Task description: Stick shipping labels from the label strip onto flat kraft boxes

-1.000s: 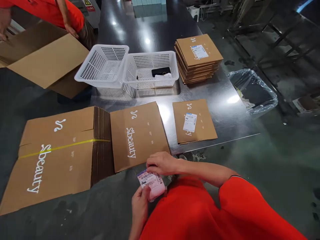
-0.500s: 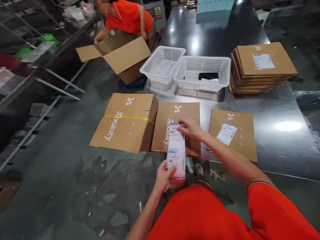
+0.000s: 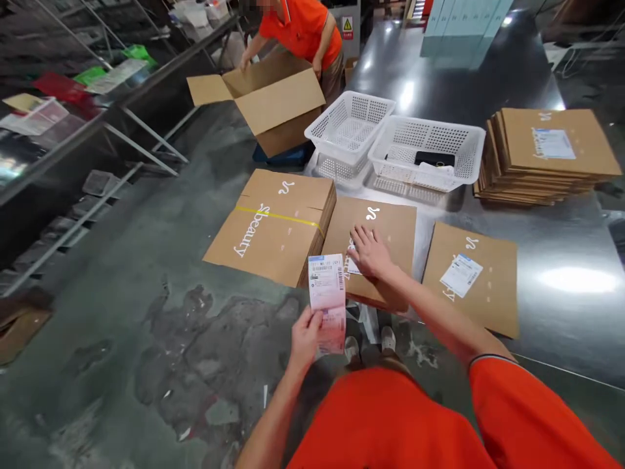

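My left hand [image 3: 306,335] pinches a strip of shipping labels [image 3: 326,281] in front of the table edge. On the middle stack of flat cardboard boxes [image 3: 398,228], my right hand [image 3: 371,251] lies flat with fingers spread, over a white label [image 3: 352,266] that it partly covers. To the left lies a bundle of flat boxes [image 3: 278,228] held by a yellow strap [image 3: 293,218]. On the right, a flat box [image 3: 493,280] carries a label [image 3: 461,275] stuck on at a slant.
Two white plastic baskets [image 3: 349,124] [image 3: 424,140] stand behind the boxes; one holds a dark item [image 3: 434,159]. A stack of labelled flat boxes [image 3: 556,146] sits at the right. Beyond, a co-worker in orange [image 3: 303,29] handles an open carton [image 3: 278,104].
A label has come off the strip and now lies on the middle box under my right hand. The left hand has moved slightly left with the remaining strip. The view has shifted left.
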{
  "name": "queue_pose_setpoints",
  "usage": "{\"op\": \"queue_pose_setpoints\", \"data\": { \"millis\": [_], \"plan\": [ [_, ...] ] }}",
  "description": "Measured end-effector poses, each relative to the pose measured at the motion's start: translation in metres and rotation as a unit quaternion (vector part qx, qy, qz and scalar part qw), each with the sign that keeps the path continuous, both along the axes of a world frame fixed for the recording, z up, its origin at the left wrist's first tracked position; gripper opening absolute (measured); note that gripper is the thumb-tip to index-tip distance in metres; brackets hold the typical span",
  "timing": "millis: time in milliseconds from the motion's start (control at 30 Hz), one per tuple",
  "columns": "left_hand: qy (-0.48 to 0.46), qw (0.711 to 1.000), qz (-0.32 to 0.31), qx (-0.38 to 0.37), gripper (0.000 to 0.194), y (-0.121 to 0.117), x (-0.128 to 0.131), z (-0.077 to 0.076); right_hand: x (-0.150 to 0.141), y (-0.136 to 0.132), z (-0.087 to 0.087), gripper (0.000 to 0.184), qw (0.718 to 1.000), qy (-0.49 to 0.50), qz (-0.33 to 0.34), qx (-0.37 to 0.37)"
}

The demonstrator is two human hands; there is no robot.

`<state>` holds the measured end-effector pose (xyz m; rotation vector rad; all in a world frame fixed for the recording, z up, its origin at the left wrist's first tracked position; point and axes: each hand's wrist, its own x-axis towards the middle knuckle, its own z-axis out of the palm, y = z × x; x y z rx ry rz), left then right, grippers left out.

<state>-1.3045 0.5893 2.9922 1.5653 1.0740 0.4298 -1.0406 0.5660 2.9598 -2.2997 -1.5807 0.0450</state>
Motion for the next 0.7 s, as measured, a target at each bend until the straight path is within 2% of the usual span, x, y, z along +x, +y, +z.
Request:
{"op": "queue_pose_setpoints", "data": {
  "millis": [33, 67, 133, 167, 200, 233, 267, 300, 333, 367, 433, 467, 533, 600, 700],
  "plan": [
    [-0.008, 1.000, -0.005, 0.015, 0.033, 0.011, 0.010, 0.001, -0.018, -0.005, -0.005, 0.059, 1.000, -0.007, 0.005, 0.011],
    [-0.012, 0.999, -0.014, 0.027, 0.031, 0.020, 0.018, -0.001, -0.035, -0.014, -0.009, 0.062, 0.999, -0.011, 0.038, 0.024],
    [-0.016, 0.998, -0.038, 0.043, 0.028, 0.032, 0.028, -0.007, -0.059, -0.037, -0.015, 0.058, 0.986, -0.008, 0.160, 0.047],
    [-0.020, 0.998, -0.043, 0.045, 0.028, 0.034, 0.030, -0.011, -0.063, -0.050, -0.017, 0.053, 0.979, 0.000, 0.193, 0.061],
    [-0.026, 0.998, -0.042, 0.042, 0.029, 0.036, 0.030, -0.015, -0.060, -0.063, -0.017, 0.049, 0.982, 0.013, 0.174, 0.077],
    [-0.033, 0.998, -0.035, 0.034, 0.031, 0.036, 0.029, -0.018, -0.052, -0.074, -0.016, 0.046, 0.990, 0.033, 0.100, 0.095],
    [-0.040, 0.999, -0.024, 0.021, 0.033, 0.036, 0.028, -0.021, -0.038, -0.084, -0.015, 0.045, 0.991, 0.063, -0.015, 0.113],
    [-0.046, 0.999, -0.013, 0.006, 0.036, 0.036, 0.027, -0.023, -0.021, -0.091, -0.014, 0.046, 0.976, 0.104, -0.143, 0.128],
    [-0.052, 0.999, -0.001, -0.008, 0.039, 0.036, 0.027, -0.024, -0.004, -0.096, -0.014, 0.048, 0.945, 0.162, -0.250, 0.137],
    [-0.057, 0.998, 0.007, -0.022, 0.041, 0.036, 0.028, -0.023, 0.013, -0.099, -0.014, 0.050, 0.909, 0.230, -0.317, 0.141],
    [-0.065, 0.996, 0.012, -0.056, 0.045, 0.034, 0.033, -0.020, 0.038, -0.101, -0.016, 0.049, 0.856, 0.354, -0.349, 0.145],
    [-0.067, 0.995, 0.012, -0.074, 0.047, 0.032, 0.034, -0.018, 0.046, -0.104, -0.018, 0.046, 0.842, 0.392, -0.340, 0.149],
    [-0.066, 0.992, 0.013, -0.107, 0.052, 0.025, 0.033, -0.017, 0.058, -0.116, -0.021, 0.043, 0.835, 0.409, -0.329, 0.166],
    [-0.050, 0.990, 0.028, -0.128, 0.057, 0.014, 0.024, -0.023, 0.070, -0.146, -0.022, 0.041, 0.831, 0.395, -0.348, 0.180],
    [0.018, 0.994, 0.017, -0.109, 0.062, -0.006, -0.001, -0.046, 0.091, -0.221, -0.021, 0.041, 0.815, 0.375, -0.402, 0.184]
  ]
}}
